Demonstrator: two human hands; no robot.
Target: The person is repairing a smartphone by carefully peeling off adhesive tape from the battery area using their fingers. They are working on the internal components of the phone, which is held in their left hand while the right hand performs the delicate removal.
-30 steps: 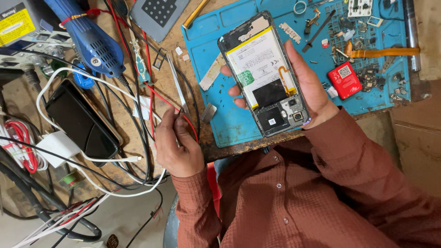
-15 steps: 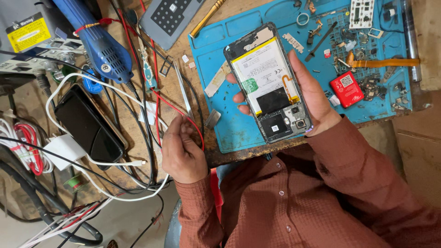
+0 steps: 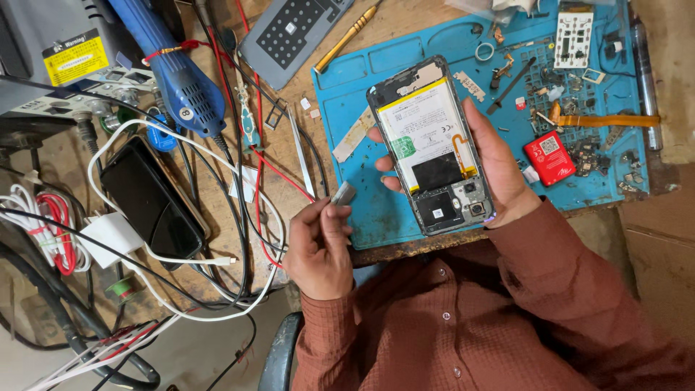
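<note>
Opened phone (image 3: 433, 145), back cover off and battery showing, lies tilted in the right hand (image 3: 499, 170), whose fingers clamp its edges above the blue work mat (image 3: 362, 108). The left hand (image 3: 318, 250) pinches a small grey metal piece (image 3: 342, 193) between thumb and fingertips, just left of the phone, at the mat's edge. Red and black wires (image 3: 253, 156) cross the table (image 3: 286, 163) beside a dark phone (image 3: 150, 203).

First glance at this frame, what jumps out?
The opened phone with its back off, white battery showing, held in the right hand over the blue mat at centre. The left hand pinches a small grey piece just left of it. Further left, a blue heat gun and a black phone lie among tangled cables.
</note>
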